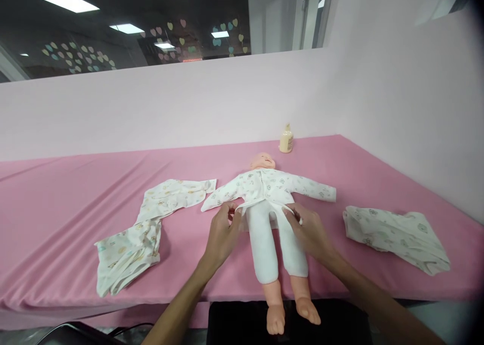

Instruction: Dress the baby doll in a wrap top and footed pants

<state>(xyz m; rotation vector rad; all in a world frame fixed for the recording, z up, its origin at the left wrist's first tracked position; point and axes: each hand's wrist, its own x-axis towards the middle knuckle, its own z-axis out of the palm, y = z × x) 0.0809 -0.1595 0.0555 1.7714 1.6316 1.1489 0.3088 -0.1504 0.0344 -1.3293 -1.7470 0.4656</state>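
Note:
A baby doll (263, 160) lies on its back on a pink-covered table, its feet over the front edge. It wears a white printed baby shirt (251, 184), sleeves spread to both sides, with white cloth on its body and legs (261, 244). My left hand (224, 229) pinches the shirt's lower hem at the left of the doll's waist. At the right of the waist, my right hand (308, 229) grips the other side of the hem. The hem is lifted slightly between them, and both hands' fingertips are partly hidden.
To the left lies a crumpled printed baby garment (151, 224). On the right is a folded printed baby garment (397, 236). A pump bottle (286, 139) stands near the wall behind the doll. A black chair (289, 327) is at the table's front edge.

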